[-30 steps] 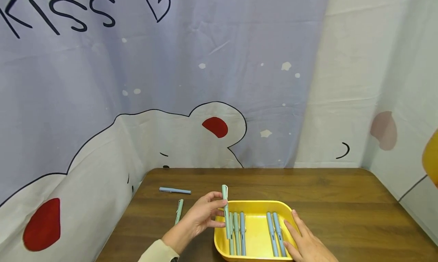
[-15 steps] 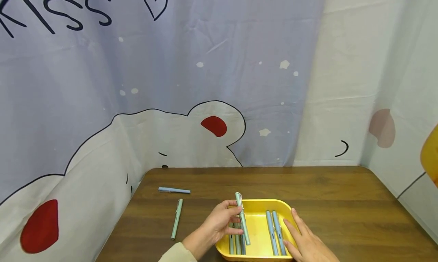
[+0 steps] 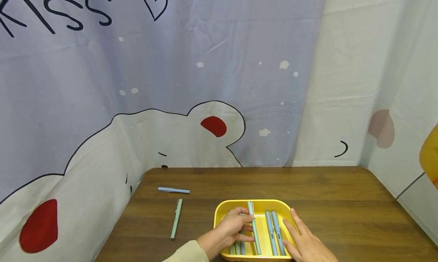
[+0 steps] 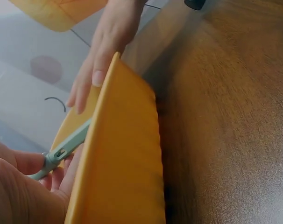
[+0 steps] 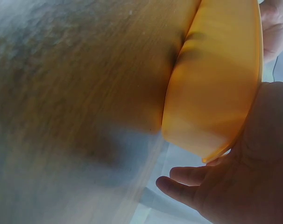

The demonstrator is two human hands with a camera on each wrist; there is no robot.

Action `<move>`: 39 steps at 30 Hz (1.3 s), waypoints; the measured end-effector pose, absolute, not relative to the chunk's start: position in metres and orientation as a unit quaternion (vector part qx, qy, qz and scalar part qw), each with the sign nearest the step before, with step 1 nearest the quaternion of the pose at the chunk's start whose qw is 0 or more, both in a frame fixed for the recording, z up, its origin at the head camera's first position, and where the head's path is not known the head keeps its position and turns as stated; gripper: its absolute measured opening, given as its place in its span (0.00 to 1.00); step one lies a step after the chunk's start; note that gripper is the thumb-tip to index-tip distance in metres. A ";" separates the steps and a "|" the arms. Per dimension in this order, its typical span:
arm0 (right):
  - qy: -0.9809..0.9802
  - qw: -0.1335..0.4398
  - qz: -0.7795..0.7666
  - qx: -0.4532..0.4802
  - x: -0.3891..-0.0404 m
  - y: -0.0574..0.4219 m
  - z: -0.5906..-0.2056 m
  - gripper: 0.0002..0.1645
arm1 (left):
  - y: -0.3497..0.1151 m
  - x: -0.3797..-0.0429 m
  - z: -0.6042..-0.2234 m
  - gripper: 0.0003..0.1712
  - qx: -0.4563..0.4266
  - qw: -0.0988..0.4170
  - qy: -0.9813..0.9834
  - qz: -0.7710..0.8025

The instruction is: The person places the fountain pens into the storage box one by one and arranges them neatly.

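My left hand (image 3: 230, 228) pinches a pale green pen (image 3: 254, 231) between thumb and fingers, inside the yellow tray (image 3: 253, 258). In the left wrist view this pen (image 4: 71, 143) slants behind the tray's wall, its lower end hidden. Two blue pens (image 3: 271, 233) lie side by side in the tray's right part. Under my left hand, the ends of a blue pen (image 3: 242, 248) and green pens (image 3: 237, 248) show at the tray's left; the rest is covered. My right hand (image 3: 309, 243) rests with extended fingers on the tray's right rim, as the right wrist view also shows.
On the wooden table (image 3: 342, 216), left of the tray, lie a green pen (image 3: 176, 219) and, farther back, a blue pen (image 3: 173, 190). A printed curtain (image 3: 273, 102) hangs behind the table and along its sides.
My left hand has carried the green pen rightward and lowered it into the tray, right of the left-hand row of pens. My right hand has stayed at the tray's right rim.
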State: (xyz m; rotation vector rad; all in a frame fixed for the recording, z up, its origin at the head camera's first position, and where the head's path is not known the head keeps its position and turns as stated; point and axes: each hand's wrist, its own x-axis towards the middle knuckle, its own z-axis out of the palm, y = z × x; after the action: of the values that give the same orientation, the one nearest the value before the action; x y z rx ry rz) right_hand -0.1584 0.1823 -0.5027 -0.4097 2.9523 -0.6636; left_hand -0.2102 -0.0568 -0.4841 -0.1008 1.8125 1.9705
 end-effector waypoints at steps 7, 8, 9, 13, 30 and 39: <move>0.966 0.043 -0.217 -0.133 -0.158 0.181 -0.503 0.42 | -0.047 -0.213 -0.489 0.15 -0.033 0.229 0.664 0.711; 0.966 0.042 -0.216 -0.133 -0.158 0.182 -0.503 0.42 | -0.046 -0.214 -0.489 0.15 -0.033 0.228 0.666 0.710; 0.967 0.040 -0.216 -0.133 -0.158 0.182 -0.503 0.41 | -0.045 -0.214 -0.489 0.15 -0.033 0.227 0.668 0.708; 0.966 0.035 -0.215 -0.136 -0.158 0.183 -0.503 0.42 | -0.040 -0.215 -0.489 0.15 -0.033 0.229 0.674 0.701; 0.967 0.018 -0.213 -0.139 -0.160 0.183 -0.508 0.42 | -0.022 -0.217 -0.492 0.10 -0.035 0.227 0.714 0.661; 0.966 -0.001 -0.212 -0.149 -0.159 0.184 -0.510 0.40 | -0.018 -0.218 -0.495 0.05 -0.034 0.234 0.722 0.650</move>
State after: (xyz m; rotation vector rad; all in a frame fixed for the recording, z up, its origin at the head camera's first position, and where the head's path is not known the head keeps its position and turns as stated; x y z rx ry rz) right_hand -0.1587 0.1836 -0.5095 -0.4699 3.0360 -0.6674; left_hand -0.2182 -0.0180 -0.4953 -0.0931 1.9824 1.7839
